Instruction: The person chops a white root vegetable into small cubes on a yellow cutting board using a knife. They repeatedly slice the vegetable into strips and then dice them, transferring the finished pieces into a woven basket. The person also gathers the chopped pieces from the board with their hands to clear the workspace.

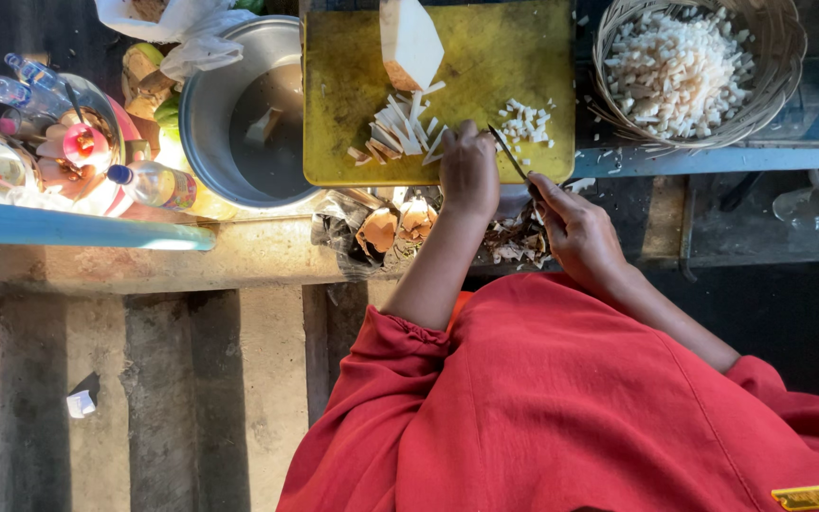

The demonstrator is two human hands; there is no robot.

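On the desk (258, 251) a yellow cutting board (353, 142) carries a bundle of pale white strips (400, 133), a small heap of diced cubes (526, 120) and, at its far edge, a large uncut white chunk (409, 43); the left hand (468, 171) is pressed down over the near ends of the strips, fingers curled on them; the right hand (575, 228) is clenched around the handle of a knife (509, 152), whose dark blade angles toward the strips, its tip on the board between strips and cubes; to the right a woven basket (779, 85) is filled with more of the same white dice; left of the board a round metal pot (203, 114) holds murky water with a pale piece floating in it; further left a bowl (116, 114) is crowded with small plastic bottles (11, 90) and other odds; peelings (400, 228) lie heaped at the board's near edge.
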